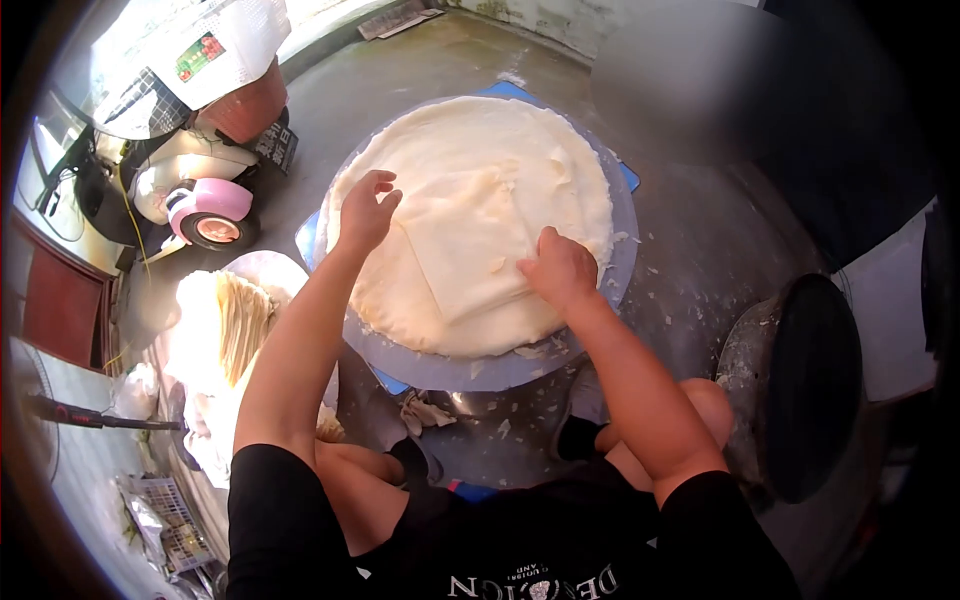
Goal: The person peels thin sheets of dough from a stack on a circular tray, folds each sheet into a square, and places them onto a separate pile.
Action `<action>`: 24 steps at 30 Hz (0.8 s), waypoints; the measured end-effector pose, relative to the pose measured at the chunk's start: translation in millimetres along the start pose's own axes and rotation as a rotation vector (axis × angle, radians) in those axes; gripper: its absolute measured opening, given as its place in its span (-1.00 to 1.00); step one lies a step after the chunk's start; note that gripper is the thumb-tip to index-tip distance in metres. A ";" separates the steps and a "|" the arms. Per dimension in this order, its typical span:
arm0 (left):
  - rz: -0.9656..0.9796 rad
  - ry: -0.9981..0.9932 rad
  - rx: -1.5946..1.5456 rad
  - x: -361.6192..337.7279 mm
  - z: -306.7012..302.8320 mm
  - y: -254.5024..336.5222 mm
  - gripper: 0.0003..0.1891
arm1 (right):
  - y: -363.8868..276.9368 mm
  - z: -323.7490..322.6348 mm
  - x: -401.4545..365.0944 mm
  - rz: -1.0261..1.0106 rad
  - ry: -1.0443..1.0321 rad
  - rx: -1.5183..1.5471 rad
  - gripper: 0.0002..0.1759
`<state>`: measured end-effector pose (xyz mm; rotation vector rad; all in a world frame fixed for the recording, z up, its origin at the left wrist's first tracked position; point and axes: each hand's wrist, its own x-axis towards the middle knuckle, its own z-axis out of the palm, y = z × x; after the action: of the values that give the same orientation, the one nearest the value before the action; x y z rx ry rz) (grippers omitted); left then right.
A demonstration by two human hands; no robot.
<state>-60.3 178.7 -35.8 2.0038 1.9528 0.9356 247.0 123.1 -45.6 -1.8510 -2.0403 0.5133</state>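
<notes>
A broad round stack of thin, pale dough sheets (pixel 400 300) lies on a grey round board (pixel 440 372) in front of me. On top of it is a sheet folded into a rough square (pixel 460 245), with creased edges and small loose flakes. My left hand (pixel 370 208) hovers by the left edge of the dough, its thumb and fingers apart with nothing between them. At the lower right side of the folded sheet, my right hand (pixel 562 268) is closed, thumb against curled fingers, pinching the edge of the dough; its fingertips are partly hidden.
Blue corners (pixel 505 91) poke out beneath the board. To the left stands a pile of folded sheets (pixel 235 315) on a round tray, with a pink-fendered scooter (pixel 215 210) beyond. A large dark round pan (pixel 812 388) leans at right. Scraps dot the concrete floor (pixel 690 270).
</notes>
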 end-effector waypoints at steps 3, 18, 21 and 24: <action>-0.308 -0.046 -0.429 -42.8 -29.8 7.8 -0.59 | 0.2 4.5 11.6 0.052 -0.119 -0.030 -0.59; -0.613 -0.102 -1.305 -266.0 -133.1 106.0 -0.61 | -107.9 -34.2 8.3 0.004 -0.318 0.903 -0.55; -0.626 -0.021 -1.495 -283.6 -133.3 112.2 -0.56 | -178.5 -64.0 7.8 -0.143 -0.507 0.915 -0.54; -0.624 0.054 -1.686 -298.9 -135.9 111.4 -0.47 | -254.6 -77.6 -8.3 -0.292 -0.786 0.950 -0.52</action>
<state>-22.7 -157.2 41.3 0.3768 0.8356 1.5367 62.5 95.7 144.4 -0.8037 -1.8285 1.9156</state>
